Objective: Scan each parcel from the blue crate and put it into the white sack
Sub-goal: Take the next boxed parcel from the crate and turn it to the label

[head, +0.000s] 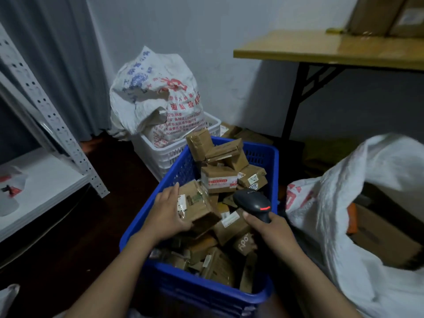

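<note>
Grey wall (pixel 229 42) and dark floor (pixel 91 237) set the scene, and at the far left a white metal shelf (pixel 55 127) stands out of play. Moving in, a printed sack (pixel 156 92) sits stuffed into a white crate (pixel 169 157) against the wall (bunched over at the top, so not the one being filled, I'd say). Centre stage: the blue crate (pixel 206 292), heaped with brown parcels (pixel 220 180), sits right in front of the person so both arms reach in without stretching. Over the heap the left hand (pixel 166 214) has its fingers curled round the left side of one parcel (pixel 199 203), thumb along the near edge, a proper grip. Whether the parcel is clear of the pile or resting on it I can't tell. It's tipped with its printed face turned up, and that looks deliberate, offering the sticker for a read. Its long axis runs from far-left to near-right, with the near end dipping toward the person. Just beside it comes the black scanner (pixel 252 201), red light glowing on its back, nose aimed away and leftward, seemingly at that parcel. The right hand (pixel 273 230) is wrapped round its handle below. Further right the white sack (pixel 378 171) slumps with its mouth gaping toward the crate, a brown box (pixel 385 239) showing inside, likely kept near so a scanned parcel goes straight in. Top right, a wooden table (pixel 321 50) carries cardboard boxes (pixel 385 14).
</note>
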